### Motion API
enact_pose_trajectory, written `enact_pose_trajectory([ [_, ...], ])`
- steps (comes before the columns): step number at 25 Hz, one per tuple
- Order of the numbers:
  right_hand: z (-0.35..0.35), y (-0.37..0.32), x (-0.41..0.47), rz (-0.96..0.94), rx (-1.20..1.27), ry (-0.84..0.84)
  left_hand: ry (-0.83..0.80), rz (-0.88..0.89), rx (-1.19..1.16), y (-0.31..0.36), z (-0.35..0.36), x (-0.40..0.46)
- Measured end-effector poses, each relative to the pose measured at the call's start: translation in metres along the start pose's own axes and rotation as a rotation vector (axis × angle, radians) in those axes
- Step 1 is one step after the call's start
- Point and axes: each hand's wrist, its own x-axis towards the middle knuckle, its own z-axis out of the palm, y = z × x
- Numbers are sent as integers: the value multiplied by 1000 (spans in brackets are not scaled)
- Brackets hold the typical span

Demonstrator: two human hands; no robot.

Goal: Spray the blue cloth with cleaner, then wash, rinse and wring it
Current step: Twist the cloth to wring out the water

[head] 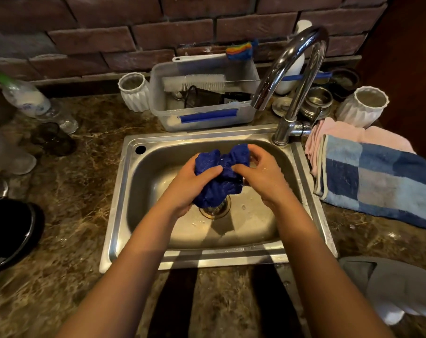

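Note:
A wet, bunched dark blue cloth [221, 176] hangs over the steel sink [124, 191], just above the drain [215, 208]. My left hand [187, 184] grips its left side, thumb pressed across the top. My right hand [260, 176] grips its right side, fingers curled round the upper fold. Water drips from the cloth's lower end into the drain. The chrome faucet [290, 76] arches above the sink's back right corner; I see no stream from its spout.
A clear plastic bin [207, 118] with a brush stands behind the sink. Two white ribbed vases [133, 91] [360, 106] flank it. Folded blue checked [378, 181] and pink [341, 135] towels lie right of the sink. A bottle [26, 98] and glasses are at left.

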Motion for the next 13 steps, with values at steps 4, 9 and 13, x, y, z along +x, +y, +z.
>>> enact_pose_trajectory([
  [4, -26, 9, 1, -11, 100, 221, 97, 120, 301, 9, -31, -5],
  [9, -36, 19, 0, 77, -133, 123, -46, 83, 84, 26, -30, -11],
  [13, -19, 8, -24, -214, -433, -120, -153, 121, 125, 43, -15, -9],
])
